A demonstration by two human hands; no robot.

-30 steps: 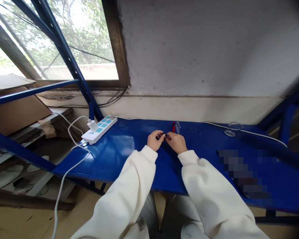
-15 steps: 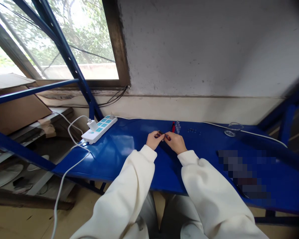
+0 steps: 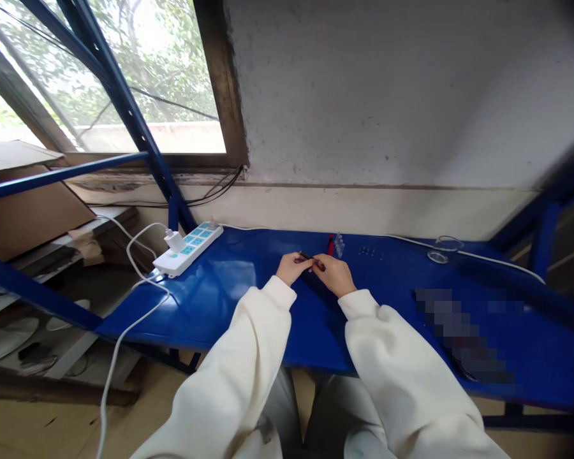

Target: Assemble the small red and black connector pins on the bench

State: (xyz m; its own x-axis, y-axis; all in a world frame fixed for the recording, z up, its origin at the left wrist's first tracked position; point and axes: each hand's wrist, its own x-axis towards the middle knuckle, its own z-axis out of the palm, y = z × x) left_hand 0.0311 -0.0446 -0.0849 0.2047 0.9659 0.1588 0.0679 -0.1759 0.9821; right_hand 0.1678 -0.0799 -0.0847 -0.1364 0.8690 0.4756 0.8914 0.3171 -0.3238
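Note:
Above the blue table (image 3: 220, 306), my left hand (image 3: 291, 268) and my right hand (image 3: 333, 274) meet at the fingertips. Between them is a small dark object (image 3: 306, 256), too small to identify. The fingers of my left hand are closed on its left part. My right hand pinches at its right end, though what exactly lies in that pinch is hidden. Just behind my right hand lie a red item (image 3: 330, 245) and a clear plastic piece with a row of segments (image 3: 338, 245). Several tiny parts (image 3: 367, 251) are scattered to their right.
A white power strip (image 3: 189, 249) with a plugged-in adapter sits at the table's left end, its cable hanging over the edge. At the right are a clear round container (image 3: 438, 257), a white cable (image 3: 500, 262) and a pixelated dark item (image 3: 459, 338). Blue frame bars rise at both sides.
The fingers have shifted slightly around the dark object, which shows more clearly between both hands. The whole view has moved a little.

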